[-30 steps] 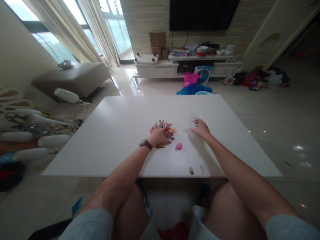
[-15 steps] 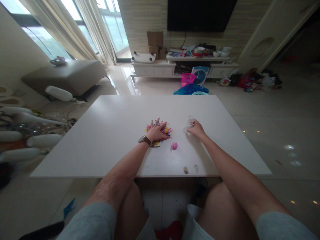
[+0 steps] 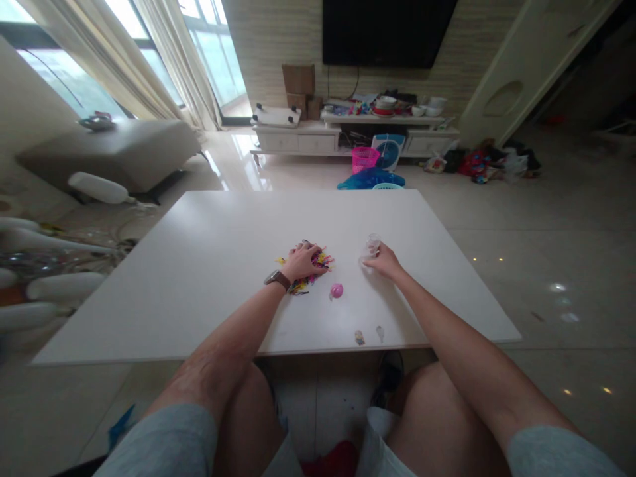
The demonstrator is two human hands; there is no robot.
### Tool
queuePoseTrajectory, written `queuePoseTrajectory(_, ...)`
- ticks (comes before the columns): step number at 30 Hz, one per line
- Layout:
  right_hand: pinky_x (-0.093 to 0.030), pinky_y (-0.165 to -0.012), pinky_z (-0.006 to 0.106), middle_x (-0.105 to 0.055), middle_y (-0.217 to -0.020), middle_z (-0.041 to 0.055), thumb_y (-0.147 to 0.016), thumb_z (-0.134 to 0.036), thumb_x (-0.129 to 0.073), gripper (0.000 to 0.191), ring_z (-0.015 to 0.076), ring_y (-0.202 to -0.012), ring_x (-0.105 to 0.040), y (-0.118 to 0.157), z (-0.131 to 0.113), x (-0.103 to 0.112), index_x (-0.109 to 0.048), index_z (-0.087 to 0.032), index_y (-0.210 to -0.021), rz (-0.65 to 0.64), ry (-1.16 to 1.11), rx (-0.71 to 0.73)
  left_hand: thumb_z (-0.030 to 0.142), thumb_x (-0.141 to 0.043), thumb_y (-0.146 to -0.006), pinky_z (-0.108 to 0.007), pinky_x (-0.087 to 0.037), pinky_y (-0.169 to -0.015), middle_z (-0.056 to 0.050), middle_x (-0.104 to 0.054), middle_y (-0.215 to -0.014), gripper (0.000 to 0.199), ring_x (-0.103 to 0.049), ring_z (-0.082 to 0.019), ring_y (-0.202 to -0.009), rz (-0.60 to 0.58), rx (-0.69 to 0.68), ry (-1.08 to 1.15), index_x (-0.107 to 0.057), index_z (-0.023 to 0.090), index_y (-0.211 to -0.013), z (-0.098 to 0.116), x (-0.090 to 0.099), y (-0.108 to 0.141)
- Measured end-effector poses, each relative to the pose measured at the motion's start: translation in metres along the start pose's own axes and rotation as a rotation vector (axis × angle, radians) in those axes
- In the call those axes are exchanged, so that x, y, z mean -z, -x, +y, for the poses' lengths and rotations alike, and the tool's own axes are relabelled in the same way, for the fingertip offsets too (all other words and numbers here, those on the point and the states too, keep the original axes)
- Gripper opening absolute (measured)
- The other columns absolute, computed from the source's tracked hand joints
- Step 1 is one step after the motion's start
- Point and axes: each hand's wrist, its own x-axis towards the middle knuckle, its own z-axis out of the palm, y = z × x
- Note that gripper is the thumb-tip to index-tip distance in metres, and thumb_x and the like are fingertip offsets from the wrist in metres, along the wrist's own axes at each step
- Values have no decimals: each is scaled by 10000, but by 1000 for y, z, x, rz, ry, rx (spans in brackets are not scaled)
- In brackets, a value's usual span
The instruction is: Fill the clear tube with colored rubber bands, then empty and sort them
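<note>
On the white table, my left hand point(image 3: 299, 262) rests on a pile of small colourful strips point(image 3: 322, 260), its fingers bent down into them. What the fingers grip, if anything, is hidden. My right hand point(image 3: 386, 262) is closed round a clear container point(image 3: 372, 245), to the right of the pile. A pink round object point(image 3: 336, 291) lies between the two hands, a little nearer to me. Close to the near edge are a small yellow and blue sticker-like piece point(image 3: 359, 337) and a pale piece point(image 3: 380, 333).
The white tabletop point(image 3: 209, 265) spans the middle. Beyond it on the floor are a blue bag-like item point(image 3: 371, 178) and a pink basket point(image 3: 364, 159). A light fixture with white shades point(image 3: 99, 187) lies at the left, beside a grey bench point(image 3: 119, 149).
The fingers of my left hand have gone from spread to curled on the pile. The whole view has shifted slightly. My right hand still holds the container.
</note>
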Motion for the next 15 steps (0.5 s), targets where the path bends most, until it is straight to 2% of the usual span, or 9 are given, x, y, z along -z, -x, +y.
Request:
queuePoseTrajectory(3, -535, -776, 311, -711, -947, 5, -620, -240, -793, 413, 187, -813, -684, 0, 0, 0, -639, -221, -1002, 3, 7, 10, 514, -708, -813, -449, -442, -1006, -104, -606, -1229, 378, -529, -319, -1202, 0, -30, 1, -682, 251, -1084, 5, 0, -1)
queuePoseTrajectory(6, -533, -765, 302, -715, -956, 10, -623, -236, -789, 405, 185, -811, -685, 1, -1, -1, -642, -222, -1000, 3, 9, 24, 353, -661, -833, -391, -482, -913, -105, -608, -1144, 184, -568, -284, -1110, 10, -45, 12, -663, 216, -956, 8, -2, -2)
queuePoseTrajectory(11, -532, -768, 315, -717, -964, 19, -623, -227, -778, 395, 195, -809, -678, -1, -3, -3, -660, -223, -1001, 5, 12, 57, 225, -640, -770, -347, -481, -800, -79, -621, -993, 103, -600, -237, -913, -2, -43, 29, -613, 210, -869, -1, 1, 0)
queuePoseTrajectory(15, -527, -762, 315, -718, -955, 20, -629, -227, -769, 378, 197, -797, -673, -2, -4, -4, -672, -227, -994, -11, -2, 70, 226, -608, -786, -322, -452, -763, -59, -646, -910, 84, -584, -205, -818, 103, -58, 74, -610, 203, -867, -14, 19, 3)
